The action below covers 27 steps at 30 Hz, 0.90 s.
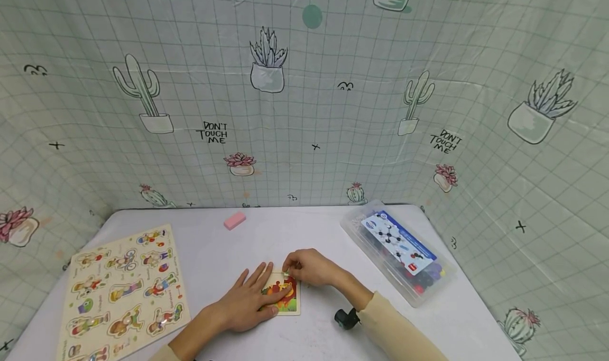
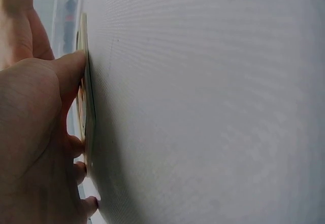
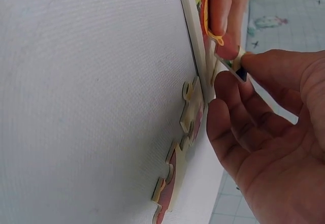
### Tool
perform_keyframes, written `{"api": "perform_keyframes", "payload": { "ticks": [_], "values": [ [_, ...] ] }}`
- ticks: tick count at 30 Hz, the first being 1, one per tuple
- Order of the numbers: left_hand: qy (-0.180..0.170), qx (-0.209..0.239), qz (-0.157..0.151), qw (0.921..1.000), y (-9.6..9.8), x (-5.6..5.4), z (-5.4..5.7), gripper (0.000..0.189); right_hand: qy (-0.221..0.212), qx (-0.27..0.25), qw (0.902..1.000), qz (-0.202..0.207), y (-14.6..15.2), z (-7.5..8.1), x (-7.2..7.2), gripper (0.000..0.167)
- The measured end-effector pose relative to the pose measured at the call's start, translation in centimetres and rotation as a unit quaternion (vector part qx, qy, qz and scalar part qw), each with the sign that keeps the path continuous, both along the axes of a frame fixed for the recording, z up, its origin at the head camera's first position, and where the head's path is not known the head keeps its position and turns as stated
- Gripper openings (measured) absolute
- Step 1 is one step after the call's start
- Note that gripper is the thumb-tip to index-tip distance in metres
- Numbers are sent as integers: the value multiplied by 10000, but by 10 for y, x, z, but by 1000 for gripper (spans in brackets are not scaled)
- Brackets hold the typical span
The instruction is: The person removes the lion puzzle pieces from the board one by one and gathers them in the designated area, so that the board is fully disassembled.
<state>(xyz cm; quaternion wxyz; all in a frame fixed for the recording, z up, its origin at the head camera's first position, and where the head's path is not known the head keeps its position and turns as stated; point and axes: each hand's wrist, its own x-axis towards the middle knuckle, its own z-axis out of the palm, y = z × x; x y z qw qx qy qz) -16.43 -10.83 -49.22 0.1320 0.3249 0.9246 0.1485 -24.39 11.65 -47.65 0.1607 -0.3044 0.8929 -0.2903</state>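
Observation:
A small jigsaw puzzle board [image 1: 296, 307] with a pale rim and a colourful picture lies on the table. My left hand [image 1: 240, 304] rests on its left part, fingers spread, with the index finger reaching across the picture. In the left wrist view the thumb [image 2: 71, 71] touches the board's edge. Over the board's far edge, my right hand [image 1: 314, 267] pinches a jigsaw piece [image 3: 234, 65] between thumb and fingers. That piece is tilted, close to the left fingertips. Two loose jigsaw pieces [image 3: 192, 109] lie beside the board in the right wrist view.
On the left lies a large wooden picture board [image 1: 123, 292] with figures. A pink block [image 1: 235, 220] sits farther back. To the right stands a clear plastic case [image 1: 380, 255] with a blue-and-white label. A black object [image 1: 346, 318] shows by the right sleeve.

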Motion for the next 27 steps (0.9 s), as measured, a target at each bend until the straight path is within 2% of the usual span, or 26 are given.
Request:
{"api": "perform_keyframes", "payload": {
  "ticks": [9,16,22,27],
  "values": [
    [0,4,-6,10000,1,1,3,49,-198,-140,9997,-6,2,0,1,12],
    [5,40,1,10000,1,1,3,49,-114,-202,9997,-47,8,5,0,12],
    [47,51,-2,10000,1,1,2,49,-242,-402,9987,-191,24,13,-4,12],
    [81,15,8,10000,1,1,1,49,-234,-364,9988,-234,44,16,-6,12]
  ]
}}
